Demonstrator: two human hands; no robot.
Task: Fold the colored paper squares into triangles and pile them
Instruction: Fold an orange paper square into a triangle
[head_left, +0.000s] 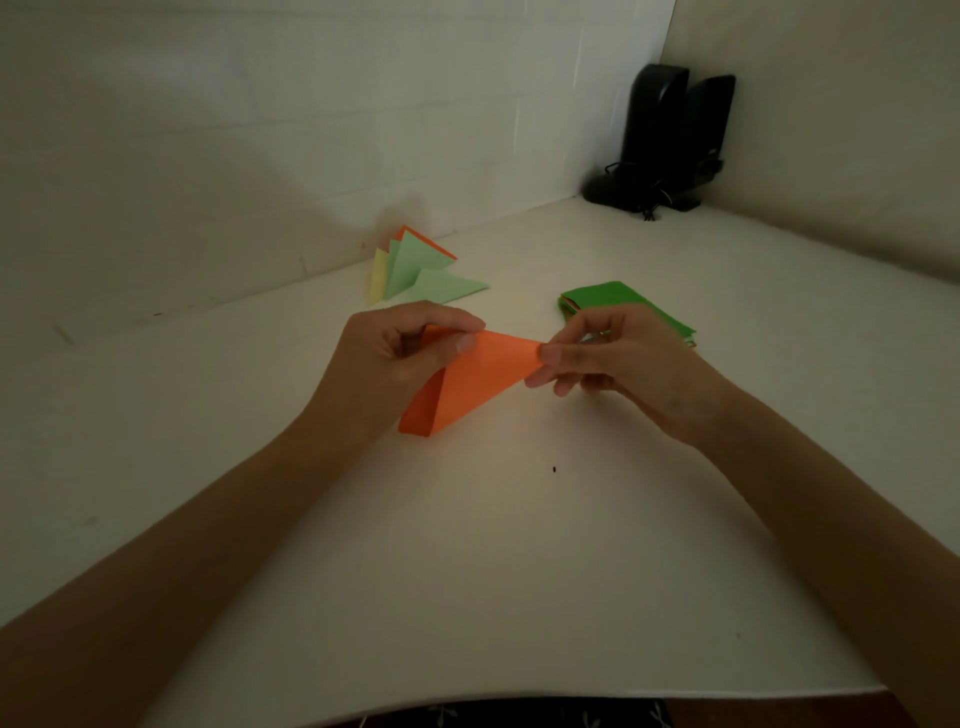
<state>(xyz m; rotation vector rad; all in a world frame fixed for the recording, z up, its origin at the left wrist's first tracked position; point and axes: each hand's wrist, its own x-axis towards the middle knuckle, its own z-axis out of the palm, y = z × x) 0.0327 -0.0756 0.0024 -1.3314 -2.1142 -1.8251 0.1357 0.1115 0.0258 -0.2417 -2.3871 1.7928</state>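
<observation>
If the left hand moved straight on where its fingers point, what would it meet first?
Probably the right hand, which pinches the other corner of the same orange paper; depth is hard to judge.

We lose the upper left corner of the orange paper (478, 379) behind the left hand (387, 358). The right hand (618, 358) covers the near edge of the green stack (618, 297). A dark speck (555, 470) on the table (519, 571) is too small for us to identify. The bottom edge cuts off a patterned cloth (519, 716).

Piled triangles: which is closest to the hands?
The pale green triangle lying flat, tip pointing right; yellow, orange and the other green sit behind it.
</observation>
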